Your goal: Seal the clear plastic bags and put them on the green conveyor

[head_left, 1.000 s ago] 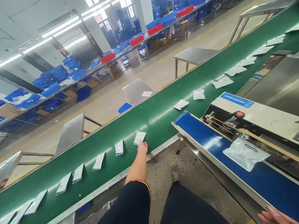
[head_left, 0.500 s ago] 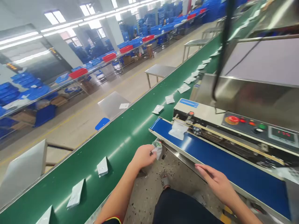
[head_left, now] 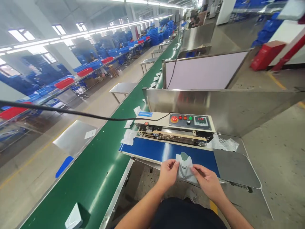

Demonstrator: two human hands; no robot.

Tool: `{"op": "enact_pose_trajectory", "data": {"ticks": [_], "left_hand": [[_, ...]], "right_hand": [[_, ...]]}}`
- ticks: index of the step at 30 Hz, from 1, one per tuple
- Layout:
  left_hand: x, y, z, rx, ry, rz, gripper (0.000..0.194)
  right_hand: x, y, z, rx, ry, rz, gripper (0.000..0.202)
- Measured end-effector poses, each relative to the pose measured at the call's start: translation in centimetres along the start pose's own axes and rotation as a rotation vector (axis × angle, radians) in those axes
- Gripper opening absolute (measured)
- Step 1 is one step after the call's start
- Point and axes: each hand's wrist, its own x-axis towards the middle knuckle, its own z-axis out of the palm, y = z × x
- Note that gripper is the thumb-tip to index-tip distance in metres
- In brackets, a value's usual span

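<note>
Between my two hands is a small white pouch [head_left: 185, 170] with dark print and a greenish notch at its top. My left hand [head_left: 168, 173] pinches its left edge, and my right hand [head_left: 206, 182] pinches its right edge. The pouch is held upright at the near edge of a blue belt [head_left: 154, 149]. Behind that belt runs the band sealer [head_left: 176, 127], with lit buttons and a red number display. Another white pouch [head_left: 128, 136] lies at the belt's left end, partly over the green conveyor [head_left: 100, 165].
A white pouch [head_left: 74, 218] rests on the conveyor at lower left; several more lie farther up. A black cable [head_left: 95, 117] crosses in front. Right of the belt are a grey plate [head_left: 238, 167] and crumpled clear plastic [head_left: 225, 143]. A steel panel [head_left: 226, 108] stands behind the sealer.
My view has turned right toward the sealer. My left hand has carried the pouch from beside the conveyor to the blue belt, where my right hand has taken hold of it too.
</note>
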Motion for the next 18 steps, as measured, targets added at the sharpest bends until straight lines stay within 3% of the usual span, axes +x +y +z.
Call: {"op": "enact_pose_trajectory", "data": {"ticks": [4, 7, 10, 13, 18], "left_hand": [[3.9, -2.4, 7.2, 0.025, -0.092, -0.097, 0.052], [7.9, -2.1, 12.2, 0.036, -0.086, -0.240, 0.036], [11.4, -1.2, 16.0, -0.083, -0.073, -0.472, 0.022], [13.5, -0.4, 17.3, -0.222, -0.070, -0.624, 0.019], [14.5, -0.7, 15.5, -0.247, 0.010, -0.599, 0.018]], "right_hand": [[0.4, 3.0, -5.3, -0.005, 0.321, 0.203, 0.051], [2.1, 5.4, -9.5, 0.102, 0.621, 0.369, 0.047], [4.6, 6.9, -12.1, 0.256, 0.712, 0.413, 0.049], [7.0, 7.4, -13.1, 0.286, 0.662, 0.414, 0.048], [9.7, 7.4, -12.3, 0.263, 0.573, 0.389, 0.046]]}}
